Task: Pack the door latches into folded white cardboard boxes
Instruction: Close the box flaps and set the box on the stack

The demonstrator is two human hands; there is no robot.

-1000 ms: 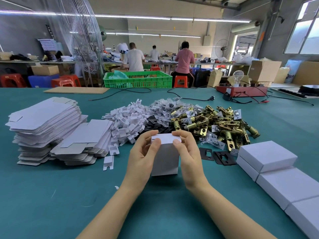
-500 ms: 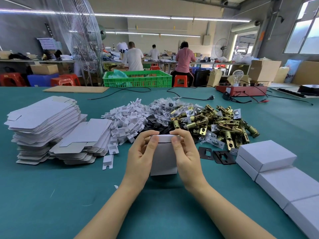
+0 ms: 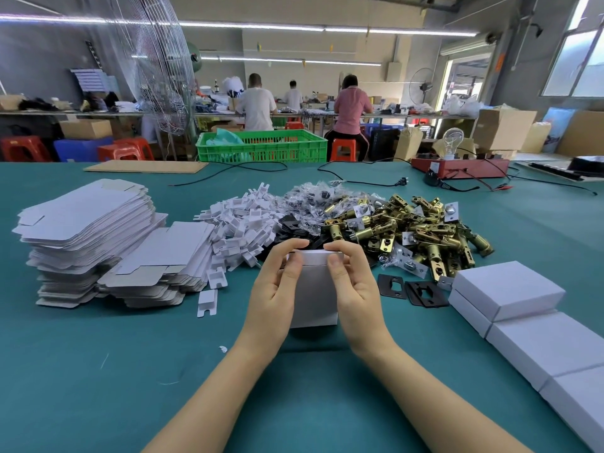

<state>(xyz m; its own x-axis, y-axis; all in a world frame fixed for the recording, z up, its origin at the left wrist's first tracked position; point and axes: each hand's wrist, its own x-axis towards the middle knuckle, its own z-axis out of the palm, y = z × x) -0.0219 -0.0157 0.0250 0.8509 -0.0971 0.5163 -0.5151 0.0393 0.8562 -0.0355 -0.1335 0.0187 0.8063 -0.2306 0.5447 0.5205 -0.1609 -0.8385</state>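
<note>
Box [image 3: 314, 295]: stands upright on bench [image 3: 98, 371], centre, between both hands.
Left hand [image 3: 273, 289]: pinching top flap.
Right hand [image 3: 354, 289]: pinching same flap.
Latches [image 3: 415, 233]: piled at 1 o'clock.
Risk: uneven pressing may crease flap or tip box.

Ceiling strip lights [image 3: 251, 25], windows [image 3: 585, 50], workbench [image 3: 98, 113] behind teal table [image 3: 98, 371].

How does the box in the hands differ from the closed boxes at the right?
The box in the hands stands upright on end; the closed boxes lie flat. Both hands grip it at its top, while those lie untouched in a row on the table. All are white cardboard.
</note>
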